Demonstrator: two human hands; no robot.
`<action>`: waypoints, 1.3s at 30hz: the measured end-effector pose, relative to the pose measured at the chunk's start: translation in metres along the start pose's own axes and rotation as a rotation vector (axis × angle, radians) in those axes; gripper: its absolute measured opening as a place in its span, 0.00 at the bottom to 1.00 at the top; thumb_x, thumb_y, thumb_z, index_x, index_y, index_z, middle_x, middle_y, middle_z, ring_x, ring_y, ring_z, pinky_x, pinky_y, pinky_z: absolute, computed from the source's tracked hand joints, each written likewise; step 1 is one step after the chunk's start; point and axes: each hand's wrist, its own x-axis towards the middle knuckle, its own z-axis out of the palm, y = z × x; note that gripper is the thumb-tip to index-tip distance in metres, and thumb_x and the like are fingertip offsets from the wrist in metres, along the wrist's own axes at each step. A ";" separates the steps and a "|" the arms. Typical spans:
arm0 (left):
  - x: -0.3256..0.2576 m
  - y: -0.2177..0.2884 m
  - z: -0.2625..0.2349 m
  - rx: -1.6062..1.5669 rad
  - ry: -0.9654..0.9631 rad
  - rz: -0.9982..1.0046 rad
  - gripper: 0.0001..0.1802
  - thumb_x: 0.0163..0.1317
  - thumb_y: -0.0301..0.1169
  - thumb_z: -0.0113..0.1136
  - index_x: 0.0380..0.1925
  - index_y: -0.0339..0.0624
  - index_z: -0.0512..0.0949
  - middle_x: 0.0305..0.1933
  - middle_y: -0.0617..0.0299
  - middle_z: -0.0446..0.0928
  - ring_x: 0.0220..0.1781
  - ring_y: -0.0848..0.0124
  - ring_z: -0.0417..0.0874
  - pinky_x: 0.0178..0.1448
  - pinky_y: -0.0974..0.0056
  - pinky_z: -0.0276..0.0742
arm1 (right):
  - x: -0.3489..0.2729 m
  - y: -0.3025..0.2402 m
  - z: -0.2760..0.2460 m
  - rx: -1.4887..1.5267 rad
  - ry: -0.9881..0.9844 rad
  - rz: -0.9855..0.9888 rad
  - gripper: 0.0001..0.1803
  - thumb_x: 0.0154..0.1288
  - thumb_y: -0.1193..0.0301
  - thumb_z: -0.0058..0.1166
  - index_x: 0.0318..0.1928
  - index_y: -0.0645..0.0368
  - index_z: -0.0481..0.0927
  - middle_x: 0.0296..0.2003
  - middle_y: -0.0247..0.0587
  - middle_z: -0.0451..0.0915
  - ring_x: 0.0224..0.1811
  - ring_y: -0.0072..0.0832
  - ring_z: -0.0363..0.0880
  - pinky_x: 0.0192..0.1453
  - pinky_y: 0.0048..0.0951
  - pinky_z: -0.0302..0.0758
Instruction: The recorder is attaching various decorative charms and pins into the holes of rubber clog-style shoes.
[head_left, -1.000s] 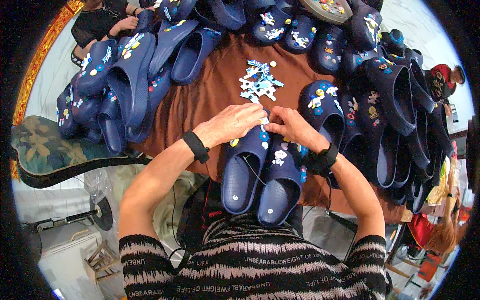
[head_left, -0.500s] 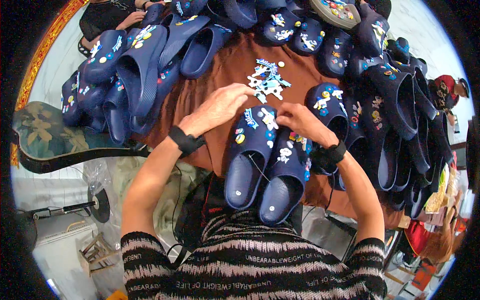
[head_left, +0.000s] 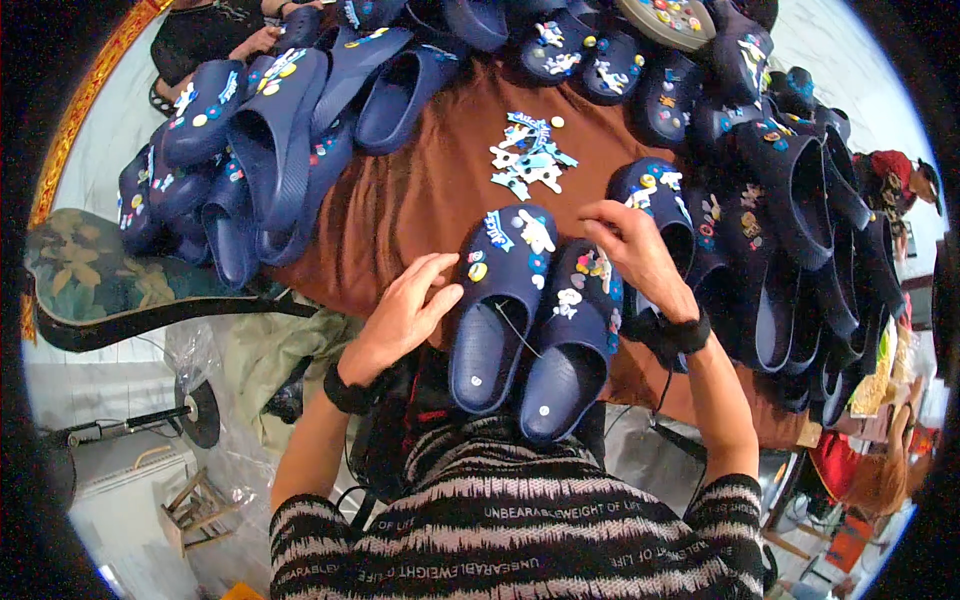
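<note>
A pair of navy clogs stands in front of me with toes pointing away, joined by a thin cord. The left clog [head_left: 507, 262] carries a blue-and-white lettered charm, a white character charm [head_left: 538, 232] and small round and flower charms. On the right clog [head_left: 592, 275] sit a white charm and several colourful ones. My left hand [head_left: 405, 310] is open beside the left clog, fingers stretched and fingertips close to its side. Above the toe of the right clog, my right hand [head_left: 638, 250] has bent fingers with tips apart, and nothing shows in them.
Loose blue-and-white charms [head_left: 530, 158] lie on the brown cloth [head_left: 400, 205] beyond the clogs. Many navy clogs are heaped at left [head_left: 275, 140] and right [head_left: 785, 200]. Another person's hand [head_left: 258, 42] is at the far left, near a patterned chair [head_left: 110, 275].
My left hand has drawn back from the loose charms to the left clog's side. My right hand has come off the clog toe, moving up and right.
</note>
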 end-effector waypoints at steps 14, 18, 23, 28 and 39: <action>-0.038 0.061 0.048 0.143 -0.068 0.065 0.20 0.65 0.31 0.64 0.55 0.36 0.78 0.42 0.50 0.79 0.37 0.61 0.83 0.43 0.60 0.79 | -0.158 -0.029 0.018 -0.256 -0.088 0.250 0.46 0.59 0.56 0.69 0.72 0.56 0.60 0.29 0.50 0.82 0.31 0.49 0.84 0.35 0.45 0.78; -0.030 0.053 0.067 0.359 -0.144 0.093 0.41 0.59 0.48 0.70 0.63 0.32 0.67 0.39 0.47 0.78 0.31 0.53 0.81 0.39 0.52 0.78 | -0.160 -0.014 0.044 -0.255 0.044 0.171 0.41 0.61 0.71 0.61 0.73 0.57 0.59 0.35 0.57 0.83 0.35 0.53 0.83 0.37 0.49 0.78; -0.004 0.058 0.076 0.450 -0.295 0.013 0.40 0.62 0.51 0.65 0.58 0.25 0.68 0.39 0.38 0.81 0.40 0.41 0.84 0.42 0.45 0.80 | -0.150 -0.006 0.043 -0.323 0.240 0.031 0.32 0.59 0.75 0.58 0.66 0.59 0.67 0.29 0.50 0.80 0.28 0.47 0.81 0.33 0.46 0.76; 0.001 0.055 0.090 0.525 -0.239 -0.017 0.32 0.64 0.50 0.63 0.43 0.25 0.73 0.30 0.35 0.81 0.33 0.39 0.84 0.38 0.42 0.79 | -0.140 -0.006 0.054 -0.240 0.245 0.087 0.28 0.60 0.75 0.58 0.62 0.60 0.72 0.30 0.56 0.82 0.29 0.52 0.82 0.34 0.48 0.77; -0.002 0.039 0.093 0.430 -0.040 -0.025 0.18 0.67 0.36 0.56 0.35 0.26 0.73 0.23 0.35 0.79 0.28 0.40 0.82 0.36 0.41 0.75 | -0.160 -0.024 0.035 0.013 0.151 0.045 0.37 0.68 0.62 0.61 0.72 0.59 0.61 0.42 0.61 0.82 0.42 0.57 0.82 0.46 0.48 0.78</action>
